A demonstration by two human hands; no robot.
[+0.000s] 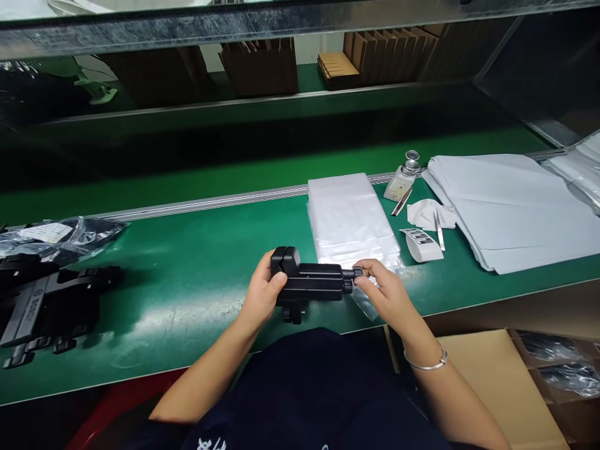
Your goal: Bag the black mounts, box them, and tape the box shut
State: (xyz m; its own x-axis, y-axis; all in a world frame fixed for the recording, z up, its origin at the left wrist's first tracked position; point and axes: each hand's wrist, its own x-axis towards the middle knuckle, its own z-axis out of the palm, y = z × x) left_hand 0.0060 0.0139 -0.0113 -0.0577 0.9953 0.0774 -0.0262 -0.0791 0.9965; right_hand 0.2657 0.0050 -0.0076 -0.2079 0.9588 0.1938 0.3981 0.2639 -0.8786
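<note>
A compact black folded stand, like a small tripod [314, 282], is held level above the front of the green table. My left hand [262, 290] wraps round its thicker left end, thumb on top beside a rounded black head. At the other end, the fingers of my right hand [382, 287] pinch a short ribbed tip. A dark knob [293, 314] sticks out below the body. Just behind my right hand lies a stack of clear plastic bags [349, 215], partly covered by the stand's right end.
More black stands [51, 306] and a bagged one [65, 237] lie at left. A small bottle [400, 181], tweezers [439, 231], a label roll [423, 245] and white sheets [520, 206] sit at right. An opened carton [497, 375] stands below the table edge; a metal beam [234, 31] crosses above.
</note>
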